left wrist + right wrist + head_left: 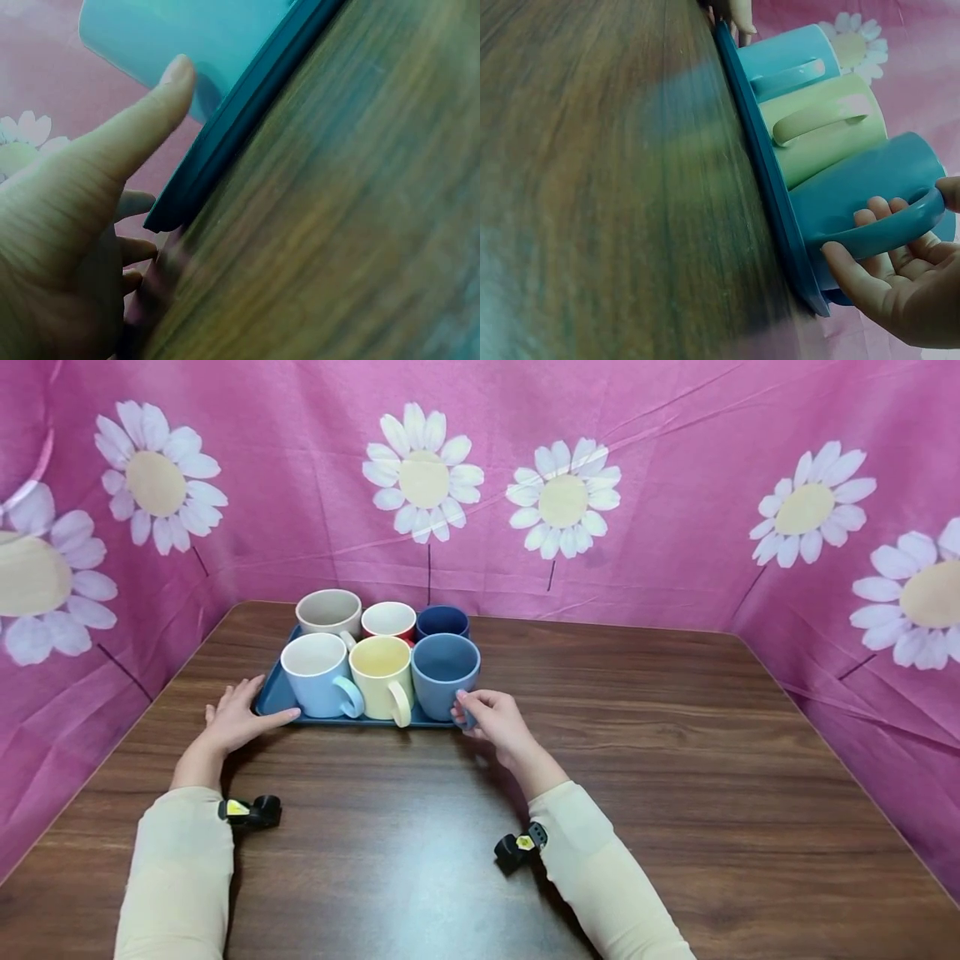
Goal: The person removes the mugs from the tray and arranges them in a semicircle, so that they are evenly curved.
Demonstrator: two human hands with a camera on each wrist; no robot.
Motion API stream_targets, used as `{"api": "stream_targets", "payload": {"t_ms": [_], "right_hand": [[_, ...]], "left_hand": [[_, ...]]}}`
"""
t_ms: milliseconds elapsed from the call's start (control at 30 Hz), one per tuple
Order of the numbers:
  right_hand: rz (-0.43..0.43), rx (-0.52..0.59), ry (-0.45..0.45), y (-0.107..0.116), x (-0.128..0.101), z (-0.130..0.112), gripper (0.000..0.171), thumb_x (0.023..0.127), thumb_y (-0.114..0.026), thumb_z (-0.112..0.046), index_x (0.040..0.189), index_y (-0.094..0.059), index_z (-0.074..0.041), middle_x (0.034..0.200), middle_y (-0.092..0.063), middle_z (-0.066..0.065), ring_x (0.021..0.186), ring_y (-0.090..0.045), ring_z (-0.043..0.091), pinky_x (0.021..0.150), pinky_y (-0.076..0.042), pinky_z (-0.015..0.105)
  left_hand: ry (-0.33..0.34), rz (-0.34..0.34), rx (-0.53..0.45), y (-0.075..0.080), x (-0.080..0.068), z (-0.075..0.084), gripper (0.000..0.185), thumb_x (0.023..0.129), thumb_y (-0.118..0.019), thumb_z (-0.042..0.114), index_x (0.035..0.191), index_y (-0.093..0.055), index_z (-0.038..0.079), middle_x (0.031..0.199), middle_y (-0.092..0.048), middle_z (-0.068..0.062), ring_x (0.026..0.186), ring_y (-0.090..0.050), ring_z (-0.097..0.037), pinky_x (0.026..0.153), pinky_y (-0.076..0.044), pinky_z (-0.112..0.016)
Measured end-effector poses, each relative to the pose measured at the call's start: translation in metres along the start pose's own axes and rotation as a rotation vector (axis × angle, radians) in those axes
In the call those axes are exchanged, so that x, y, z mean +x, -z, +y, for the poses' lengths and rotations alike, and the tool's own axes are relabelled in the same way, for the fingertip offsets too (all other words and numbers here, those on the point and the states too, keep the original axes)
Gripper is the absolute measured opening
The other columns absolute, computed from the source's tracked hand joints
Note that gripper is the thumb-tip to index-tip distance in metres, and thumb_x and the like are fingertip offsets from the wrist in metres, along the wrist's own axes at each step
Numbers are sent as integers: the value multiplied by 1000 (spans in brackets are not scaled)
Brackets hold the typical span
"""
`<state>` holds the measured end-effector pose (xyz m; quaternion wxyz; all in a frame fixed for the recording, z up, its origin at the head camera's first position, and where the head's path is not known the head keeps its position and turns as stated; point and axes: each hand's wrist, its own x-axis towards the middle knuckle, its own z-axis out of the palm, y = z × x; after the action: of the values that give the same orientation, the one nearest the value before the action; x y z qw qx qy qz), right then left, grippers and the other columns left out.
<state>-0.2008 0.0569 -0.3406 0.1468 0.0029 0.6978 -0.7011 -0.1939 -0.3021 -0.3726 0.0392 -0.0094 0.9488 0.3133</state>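
Fingers (870, 225) of the right hand (495, 720) curl through and around the handle (885, 229) of the blue mug (445, 675), thumb up on top of it near the rim side, so that handle is pinched between thumb and fingers. The blue mug stands upright at the front right corner of the dark blue tray (276, 693), handle pointing toward the person.

Over on the other side, the left hand (238, 718) lies flat on the wooden table (637, 760) at the tray's front left corner. Its fingers are straight and lightly spread, and the thumb (142, 116) stretches along the tray's front edge, just beside the light blue mug (318, 675). The left wrist view shows the other fingertips at the tray's corner, holding nothing.

Six mugs fill the tray in two rows. Front row, left to right: light blue mug, pale yellow mug (384, 677), blue mug, all touching or nearly so, the first two with handles facing front. Back row: beige mug (328, 612), a red mug with a white inside (388, 620), a navy mug (442, 621).

The tray sits toward the far left of the table, near the pink daisy-print cloth (675, 485) hung around it.
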Motion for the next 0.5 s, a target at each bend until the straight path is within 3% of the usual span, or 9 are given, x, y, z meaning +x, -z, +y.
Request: {"api": "stream_targets", "payload": {"t_ms": [267,500], "right_hand": [[-74,14,-95,-1,0,-12,28,90,-46,-16,96,-57,10,77,-59,10,69,-56,16,81,-41,45],[-53,68,-227,-5,2,-22,25,90,-46,-11,97,-56,11,69,-58,7,58,-55,12,86,-36,47]], "left_hand": [[13,-20,42,-3,3,0,100,73,-56,55,136,-4,-2,134,-1,-35,119,9,-50,85,11,-65],[21,-29,36,-4,3,-3,101,73,-57,56,137,-3,-1,134,1,-35,119,10,-49,85,12,-64]]}}
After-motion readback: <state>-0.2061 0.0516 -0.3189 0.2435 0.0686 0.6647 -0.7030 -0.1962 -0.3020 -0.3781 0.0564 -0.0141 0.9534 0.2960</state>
